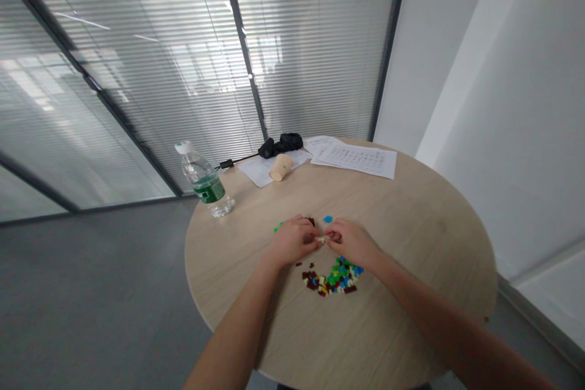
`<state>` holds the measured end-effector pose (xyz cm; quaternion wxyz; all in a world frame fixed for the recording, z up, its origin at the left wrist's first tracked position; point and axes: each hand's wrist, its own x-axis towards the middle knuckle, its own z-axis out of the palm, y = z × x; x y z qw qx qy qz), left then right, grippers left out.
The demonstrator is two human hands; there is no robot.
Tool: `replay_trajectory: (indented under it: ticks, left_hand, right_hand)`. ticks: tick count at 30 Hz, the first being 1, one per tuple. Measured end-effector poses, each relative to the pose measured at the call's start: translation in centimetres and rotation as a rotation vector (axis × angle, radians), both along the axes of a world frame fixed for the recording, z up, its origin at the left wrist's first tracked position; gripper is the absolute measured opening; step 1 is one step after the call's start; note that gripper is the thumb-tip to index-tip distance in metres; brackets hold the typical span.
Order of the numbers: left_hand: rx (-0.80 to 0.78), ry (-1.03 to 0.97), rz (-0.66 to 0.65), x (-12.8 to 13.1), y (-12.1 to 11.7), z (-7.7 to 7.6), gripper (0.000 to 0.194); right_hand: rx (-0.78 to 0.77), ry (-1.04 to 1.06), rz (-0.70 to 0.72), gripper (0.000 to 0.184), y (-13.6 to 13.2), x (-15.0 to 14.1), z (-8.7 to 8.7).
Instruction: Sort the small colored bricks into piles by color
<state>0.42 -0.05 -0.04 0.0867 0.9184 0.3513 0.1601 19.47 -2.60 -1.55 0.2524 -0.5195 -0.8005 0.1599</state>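
Over the middle of the round table, my left hand (296,240) and my right hand (350,240) meet with fingertips pinched. Between them is a small cream building brick (322,239), which both hands grip; its exact shape is too small to make out. Closer to me lies a loose pile of small bricks (336,277) in brown, green, blue, cream, yellow and red. Two brown bricks (305,265) sit apart from that pile. Just beyond my hands are a blue piece (328,219), a dark brown piece (311,221) and a green piece (278,228), the last two partly hidden by my left hand.
A water bottle (208,186) with a green label stands at the table's left edge. Toward the back are a paper cup (280,167) on its side, a black bundled object (286,144) with a cable, and printed sheets (361,159). Glass panels with blinds rise behind the table (425,244).
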Motion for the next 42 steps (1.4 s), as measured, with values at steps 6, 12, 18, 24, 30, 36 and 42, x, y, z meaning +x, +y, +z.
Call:
replay_trajectory:
  ticks: [6, 12, 18, 24, 30, 36, 42]
  left_hand:
    - [0.024, 0.013, 0.005, 0.2, 0.01, -0.01, 0.012]
    - [0.019, 0.009, 0.018, 0.22, 0.01, -0.09, 0.012]
    - [0.03, 0.003, 0.03, -0.02, -0.05, 0.19, 0.012]
    - [0.021, 0.003, -0.016, 0.01, 0.01, 0.14, 0.012]
    - [-0.005, -0.007, 0.02, -0.07, 0.15, -0.3, 0.011]
    - [-0.018, -0.015, 0.03, -0.03, 0.26, -0.38, 0.009]
    - [-0.033, -0.016, 0.053, -0.02, 0.12, 0.11, 0.009]
  right_hand:
    - [-0.009, 0.002, -0.002, 0.008, 0.11, -0.14, -0.28]
    - [-0.004, -0.005, 0.001, 0.01, 0.03, -0.15, -0.12]
    - [0.0, 0.014, 0.012, 0.008, -0.37, 0.09, 0.33]
    - [-0.019, 0.003, 0.012, 0.008, -0.09, 0.03, 0.02]
    - [-0.056, 0.024, 0.006, 0.008, -0.15, -0.12, 0.09]
    - [-0.057, -0.001, -0.001, 0.006, -0.15, -0.15, 0.11]
    - [-0.039, -0.016, 0.005, 0.006, -0.05, -0.23, 0.04]
